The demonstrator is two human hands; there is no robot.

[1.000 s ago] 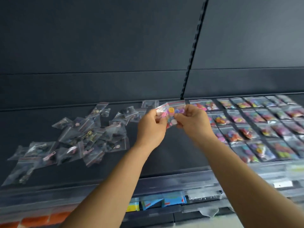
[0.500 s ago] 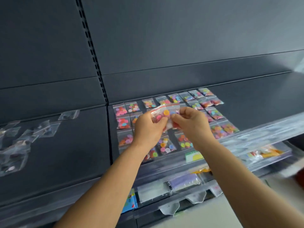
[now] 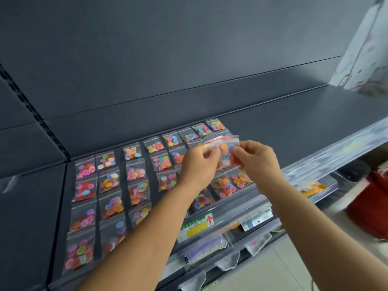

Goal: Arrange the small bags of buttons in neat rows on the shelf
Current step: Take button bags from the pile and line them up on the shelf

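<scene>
Both hands pinch one clear bag [image 3: 225,151] of coloured buttons.

wall: dark grey back panels [image 3: 189,49] | floor: pale tiles [image 3: 262,276]

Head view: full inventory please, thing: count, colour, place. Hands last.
Clear zip bag of mixed-colour buttons with red seal line: one, held in the air over the right end of the rows.
Small clear bags of bright buttons laid in rows: exact count unclear, some hidden by arms; on the shelf.
Dark grey metal shelf: one, bare to the right.
Green and yellow price label: one, shelf front edge.
Red blurred object: one, far right.
Left hand: pinches the held bag.
Right hand: pinches it too.
</scene>
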